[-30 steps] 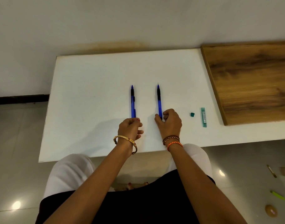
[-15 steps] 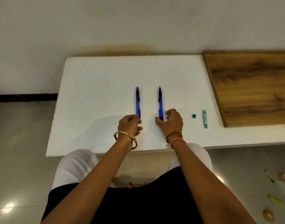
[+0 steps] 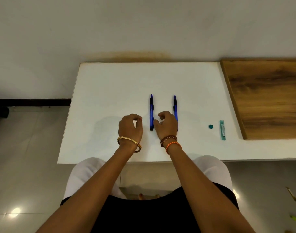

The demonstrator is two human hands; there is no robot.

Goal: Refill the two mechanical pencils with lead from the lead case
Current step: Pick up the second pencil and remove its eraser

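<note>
Fingers of the left hand [image 3: 130,127] are loosely curled, thumb close to the fingertips, and they hold nothing. Fingers of the right hand [image 3: 166,126] are loosely curled too and also hold nothing. Between the two hands lies the left pencil [image 3: 151,112], a thin blue plastic stick with a dark clip. It lies just beside the right thumb, and I cannot tell if they touch. Its long side runs straight away from the fingers, with the pointy tip at the far end. Just past the right hand's outer side lies the right pencil [image 3: 175,108], the same shape and colour, partly hidden by the hand. It points the same way, tip far from the fingers. Both lie flat on the smooth white table [image 3: 110,91]. Well off to the right of the right fingers sits a tiny teal cap [image 3: 211,126], shaped like a block. Near it lies the lead case [image 3: 222,130], a long, see-through teal box, also pointing away. Beyond it lies a flat brown wooden board [image 3: 268,98].
</note>
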